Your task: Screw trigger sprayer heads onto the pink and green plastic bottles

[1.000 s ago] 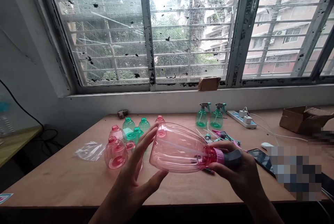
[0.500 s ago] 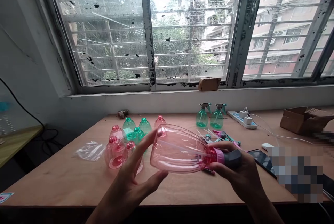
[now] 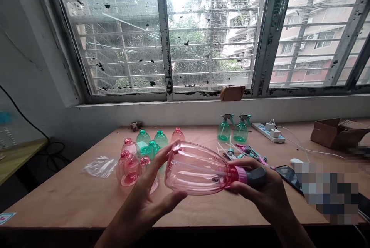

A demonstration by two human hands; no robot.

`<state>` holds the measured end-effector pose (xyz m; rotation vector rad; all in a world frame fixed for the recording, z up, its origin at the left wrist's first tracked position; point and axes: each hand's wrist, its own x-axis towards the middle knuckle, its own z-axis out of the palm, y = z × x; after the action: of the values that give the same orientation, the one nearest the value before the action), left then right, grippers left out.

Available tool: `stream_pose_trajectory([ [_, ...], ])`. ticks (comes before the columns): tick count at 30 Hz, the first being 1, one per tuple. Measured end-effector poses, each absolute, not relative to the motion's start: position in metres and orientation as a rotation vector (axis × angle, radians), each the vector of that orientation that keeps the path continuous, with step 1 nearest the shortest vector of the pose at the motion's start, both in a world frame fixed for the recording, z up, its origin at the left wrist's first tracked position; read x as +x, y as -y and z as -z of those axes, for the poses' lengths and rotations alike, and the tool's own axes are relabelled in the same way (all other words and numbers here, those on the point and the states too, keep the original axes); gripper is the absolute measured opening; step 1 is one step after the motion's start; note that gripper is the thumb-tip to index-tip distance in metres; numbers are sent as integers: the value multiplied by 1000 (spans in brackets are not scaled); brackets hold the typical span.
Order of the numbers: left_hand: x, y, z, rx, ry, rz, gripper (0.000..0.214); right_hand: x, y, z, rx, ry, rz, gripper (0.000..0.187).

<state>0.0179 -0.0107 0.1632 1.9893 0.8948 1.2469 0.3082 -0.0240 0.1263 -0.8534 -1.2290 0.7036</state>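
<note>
A clear pink spray bottle (image 3: 196,169) lies on its side in the air above the wooden table (image 3: 72,198), base toward the left. My left hand (image 3: 147,198) cups the bottle's base, fingers and thumb spread around it. My right hand (image 3: 260,192) is closed round the pink collar and grey spray head (image 3: 254,176) at the bottle's neck. A thin tube shows inside the bottle.
Several capless pink and green bottles (image 3: 135,155) stand behind my left hand. Two finished green spray bottles (image 3: 232,128) stand at the back, with loose spray heads (image 3: 245,151) in front. A plastic bag (image 3: 100,166), power strip (image 3: 267,131), phone (image 3: 289,176) and cardboard box (image 3: 335,132) also lie on the table.
The bottle has dipped slightly lower and its base has tilted a little toward me. Both hands have kept their hold.
</note>
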Motion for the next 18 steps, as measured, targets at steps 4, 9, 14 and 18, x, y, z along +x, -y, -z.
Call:
stream_pose_trajectory([
  [4,13,12,-162,2003,-879,-1306,75,308,24,-128,-845,1236,-726,28],
  [9,9,10,-156,2008,-924,-1224,79,310,23,-123,-863,1268,-699,28],
  [14,18,6,-158,1935,-962,-1219,83,313,20,-119,-866,1327,-643,29],
  [18,14,2,-157,2027,-930,-1172,91,309,22,-128,-848,1236,-759,34],
])
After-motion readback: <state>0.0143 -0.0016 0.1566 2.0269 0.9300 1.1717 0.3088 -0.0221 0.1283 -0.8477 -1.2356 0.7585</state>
